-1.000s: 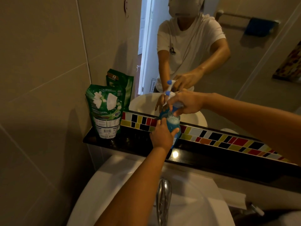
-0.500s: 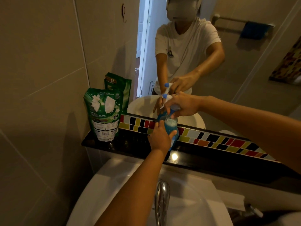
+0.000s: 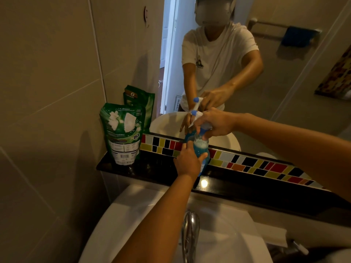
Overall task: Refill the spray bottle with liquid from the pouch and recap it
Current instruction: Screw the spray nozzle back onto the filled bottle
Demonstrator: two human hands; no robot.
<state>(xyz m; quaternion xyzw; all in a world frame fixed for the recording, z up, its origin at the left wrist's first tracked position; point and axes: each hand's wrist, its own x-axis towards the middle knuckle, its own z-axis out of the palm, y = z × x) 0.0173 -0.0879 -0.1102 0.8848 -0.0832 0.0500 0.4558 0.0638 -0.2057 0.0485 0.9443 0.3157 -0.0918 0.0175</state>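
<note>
A clear spray bottle (image 3: 199, 149) holding blue liquid with foam on top stands on the black shelf (image 3: 247, 188) below the mirror. My left hand (image 3: 187, 163) wraps around the bottle's body from the front. My right hand (image 3: 214, 123) grips the white spray head (image 3: 196, 115), with its blue nozzle tip pointing left, right at the bottle's neck. The green refill pouch (image 3: 122, 135) stands upright on the shelf's left end, apart from both hands.
A white sink (image 3: 133, 221) with a chrome tap (image 3: 190, 230) lies just below the shelf. A strip of coloured tiles (image 3: 256, 164) runs under the mirror (image 3: 284, 82), which reflects a person and the pouch. A beige tiled wall closes the left side.
Both hands stay on the bottle and spray head. The right hand has shifted slightly around the head at the neck. The pouch has not moved.
</note>
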